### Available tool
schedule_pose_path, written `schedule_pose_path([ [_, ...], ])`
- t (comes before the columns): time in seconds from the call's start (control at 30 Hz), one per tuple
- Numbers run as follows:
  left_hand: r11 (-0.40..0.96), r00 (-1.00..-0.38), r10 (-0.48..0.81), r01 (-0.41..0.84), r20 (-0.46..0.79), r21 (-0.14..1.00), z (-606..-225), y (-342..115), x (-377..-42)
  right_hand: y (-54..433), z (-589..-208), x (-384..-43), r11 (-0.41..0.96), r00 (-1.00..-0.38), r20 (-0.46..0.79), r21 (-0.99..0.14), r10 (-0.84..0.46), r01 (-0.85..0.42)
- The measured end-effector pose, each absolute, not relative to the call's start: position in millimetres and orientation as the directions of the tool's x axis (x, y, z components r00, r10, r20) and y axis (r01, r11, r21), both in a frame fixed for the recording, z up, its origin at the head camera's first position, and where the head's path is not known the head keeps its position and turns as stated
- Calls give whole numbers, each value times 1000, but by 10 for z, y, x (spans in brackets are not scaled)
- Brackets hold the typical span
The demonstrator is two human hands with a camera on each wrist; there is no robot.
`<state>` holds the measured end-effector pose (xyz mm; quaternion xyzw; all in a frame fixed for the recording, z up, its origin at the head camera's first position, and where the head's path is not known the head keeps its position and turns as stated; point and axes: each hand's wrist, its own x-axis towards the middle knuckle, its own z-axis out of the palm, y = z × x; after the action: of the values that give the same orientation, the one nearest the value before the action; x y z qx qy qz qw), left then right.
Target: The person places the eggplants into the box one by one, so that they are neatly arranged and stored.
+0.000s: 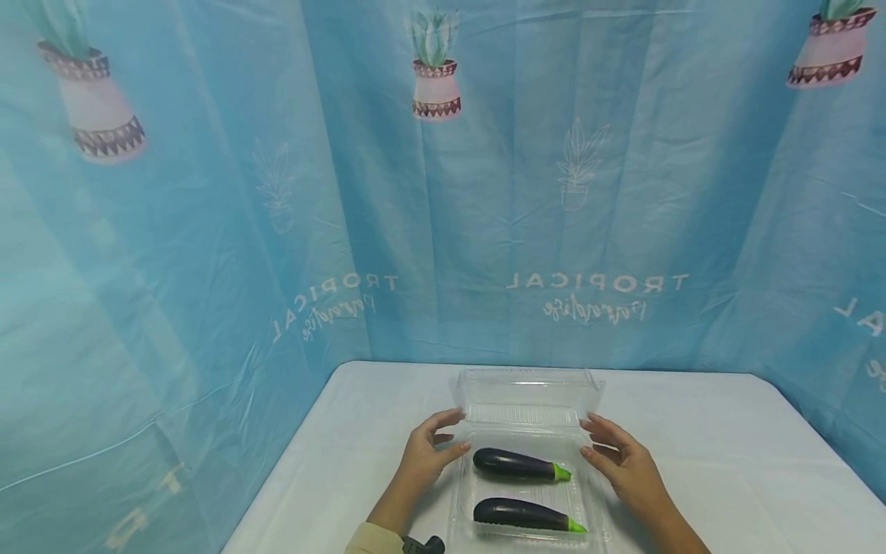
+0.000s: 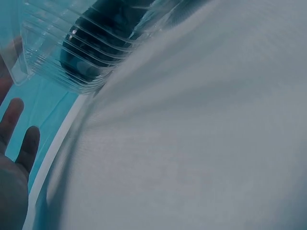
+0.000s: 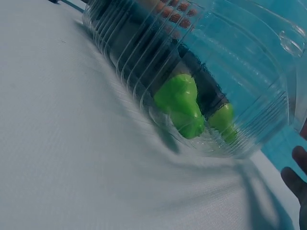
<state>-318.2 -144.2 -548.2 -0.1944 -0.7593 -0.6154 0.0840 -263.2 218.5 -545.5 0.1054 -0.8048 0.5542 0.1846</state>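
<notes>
In the head view, a clear plastic hinged container point(image 1: 594, 500) lies on the table with its lid point(image 1: 526, 394) folded back at the far side. Inside are two dark eggplants with green stem ends, the far eggplant point(image 1: 512, 463) and the near eggplant point(image 1: 521, 513). My left hand point(image 1: 425, 454) is at the container's left side near the hinge, thumb and fingers spread apart. Mirroring it on the right side, my right hand point(image 1: 626, 462) has its fingertips by the lid's edge and its thumb by the tray rim. Exact fingertip contact is hard to make out.
A white cloth covers the table point(image 1: 692, 431). Blue printed curtains point(image 1: 484, 231) hang behind it and along both sides. On the left wrist there is a dark strap point(image 1: 424, 545), beside a light sleeve point(image 1: 374, 540).
</notes>
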Motion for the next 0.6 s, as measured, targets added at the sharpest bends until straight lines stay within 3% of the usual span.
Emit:
schedule_pose_path([
  [0.3, 217, -920, 150, 387, 361, 896, -5516, -1437, -3150, 2206, -5465, -2553, 463, -928, 357, -844, 106, -272],
  [0.6, 172, -941, 181, 315, 285, 933, -5492, -1495, -3065, 2306, -5423, -2484, 450, -963, 270, -861, 8, -238],
])
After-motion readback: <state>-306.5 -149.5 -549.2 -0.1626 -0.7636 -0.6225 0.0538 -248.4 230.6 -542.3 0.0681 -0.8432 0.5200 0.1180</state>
